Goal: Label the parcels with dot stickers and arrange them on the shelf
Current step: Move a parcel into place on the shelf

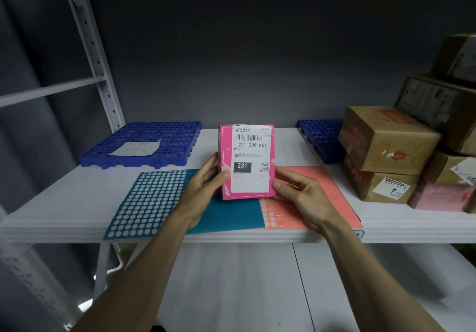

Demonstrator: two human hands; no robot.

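Note:
A pink parcel [246,161] with a white shipping label reading 231-239-K01 stands upright on the white shelf [64,197], over two sticker sheets. My left hand [203,184] grips its left side, thumb on the front. My right hand [298,192] grips its lower right corner. A teal dot-sticker sheet [154,200] lies under and left of the parcel, most of its dots peeled off. To the right a coral dot-sticker sheet [314,197] lies flat, with a few dots peeled near its left edge.
A blue perforated mat [164,135] with a white backing paper [136,148] sits at the back left. Another blue mat [322,135] lies at the back right. Stacked cardboard parcels [386,141] and a pale pink parcel [438,197] crowd the right end. A shelf upright [103,79] rises at left.

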